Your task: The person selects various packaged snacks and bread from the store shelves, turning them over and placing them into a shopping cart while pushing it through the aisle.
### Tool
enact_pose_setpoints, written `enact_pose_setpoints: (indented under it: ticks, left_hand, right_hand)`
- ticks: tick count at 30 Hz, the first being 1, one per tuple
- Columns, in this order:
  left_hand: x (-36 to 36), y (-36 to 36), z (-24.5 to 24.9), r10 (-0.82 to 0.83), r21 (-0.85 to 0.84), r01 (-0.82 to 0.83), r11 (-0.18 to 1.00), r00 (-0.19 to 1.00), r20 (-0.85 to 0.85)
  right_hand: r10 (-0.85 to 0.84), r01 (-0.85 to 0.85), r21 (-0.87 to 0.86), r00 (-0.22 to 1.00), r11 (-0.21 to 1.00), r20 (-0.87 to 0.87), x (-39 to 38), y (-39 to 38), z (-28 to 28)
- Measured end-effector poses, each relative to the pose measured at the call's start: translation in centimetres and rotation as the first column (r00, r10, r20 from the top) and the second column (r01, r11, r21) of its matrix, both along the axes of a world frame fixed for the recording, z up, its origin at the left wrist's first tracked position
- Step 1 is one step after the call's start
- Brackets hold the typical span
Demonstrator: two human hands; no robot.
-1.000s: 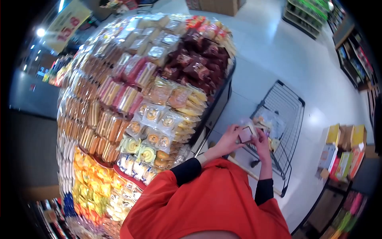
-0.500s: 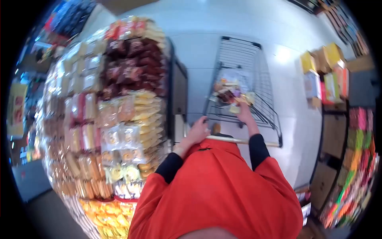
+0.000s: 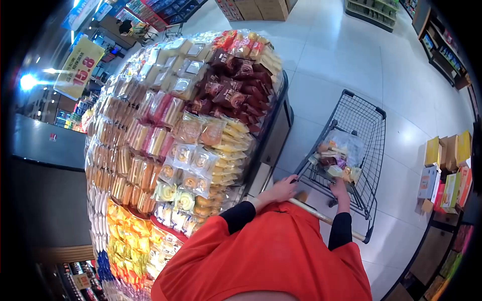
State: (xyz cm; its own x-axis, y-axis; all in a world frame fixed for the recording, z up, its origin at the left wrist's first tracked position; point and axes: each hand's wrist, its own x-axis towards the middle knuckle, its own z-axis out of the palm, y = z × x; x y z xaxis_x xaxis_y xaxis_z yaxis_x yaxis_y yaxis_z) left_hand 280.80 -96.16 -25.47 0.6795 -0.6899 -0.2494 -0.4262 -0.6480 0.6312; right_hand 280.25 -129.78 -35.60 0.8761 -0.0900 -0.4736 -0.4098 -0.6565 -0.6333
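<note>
My left hand is closed around the left end of the shopping cart's frame, beside the pale push handle. Inside the wire shopping cart my right hand reaches down to a clear plastic bag. Small wrapped snacks in white, dark red and purple lie in and around that bag. The fingers of my right hand are curled at a small yellowish packet on the near side; what they grip is partly hidden.
Left of the cart, a large display is piled with bagged breads and pastries. A yellow price sign hangs at upper left. Colourful cartons stand on a low shelf at the right. Stacked brown boxes are at the top.
My view has turned left, so the cart and cartons sit further right and lower, and more of the bread display shows. Both hands stay at the cart, the right one beside the snacks.
</note>
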Motion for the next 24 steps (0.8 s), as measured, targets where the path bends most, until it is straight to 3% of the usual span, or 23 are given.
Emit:
enact_pose_setpoints:
  ticks: [5,7,8,12,14,15,16,17,18,19,21,23,24]
  left_hand:
    - [0.6,-1.4,1.0,-0.014,0.092,0.020,0.996,0.998,-0.061]
    - [0.6,-2.6,1.2,0.011,0.094,-0.011,0.996,1.000,0.005]
    - [0.7,-3.1,0.8,0.018,0.092,-0.018,0.996,1.000,-0.003]
    - [3.7,-4.0,-0.2,-0.044,0.134,0.038,0.990,0.998,0.039]
    - [7.6,-4.0,2.0,-0.070,-0.046,0.060,0.997,0.959,-0.273]
    - [9.5,-3.7,3.1,-0.057,-0.042,0.047,0.998,0.962,-0.265]
    - [11.4,-3.6,4.0,0.059,-0.066,-0.071,0.995,0.982,-0.178]
    - [13.5,-3.7,4.9,0.172,-0.102,-0.181,0.978,0.981,-0.095]
    - [16.1,-3.4,5.7,0.250,-0.194,-0.242,0.951,0.968,0.018]
    - [18.8,-2.9,6.5,0.331,-0.290,-0.285,0.914,0.936,0.122]
    - [24.6,-1.9,8.2,0.504,-0.437,-0.359,0.825,0.818,0.278]
    - [30.6,-0.5,10.7,0.606,-0.474,-0.395,0.787,0.637,0.477]
    - [33.6,0.2,11.9,0.594,-0.380,-0.462,0.802,0.545,0.591]
  right_hand:
    - [0.028,-0.029,0.005,0.992,1.000,0.127,0.7,-0.2,2.3]
    - [-0.013,-0.002,0.038,0.917,0.999,0.398,1.0,-0.7,3.8]
    - [-0.026,0.008,0.044,0.907,0.999,0.420,0.9,-0.4,6.2]
    - [-0.076,0.084,-0.007,0.934,0.996,0.349,-1.1,0.3,9.1]
    - [-0.028,0.060,-0.099,0.956,0.993,0.291,-0.7,0.6,12.2]
    - [-0.002,0.045,-0.191,0.976,0.981,0.216,-0.3,0.7,12.9]
    - [0.006,0.037,-0.192,0.976,0.981,0.218,0.0,0.6,12.4]
    - [-0.016,0.076,-0.167,0.941,0.983,0.338,0.4,0.1,11.6]
    - [-0.044,0.118,-0.136,0.891,0.984,0.451,0.7,-0.3,11.2]
    - [-0.046,0.121,-0.139,0.892,0.983,0.451,1.0,-0.5,11.3]
    - [-0.028,0.088,-0.146,0.927,0.985,0.373,1.9,-0.9,11.7]
    - [-0.023,0.087,-0.162,0.933,0.983,0.360,2.7,-1.3,11.3]
    - [-0.019,0.083,-0.172,0.939,0.981,0.343,3.0,-1.3,11.1]
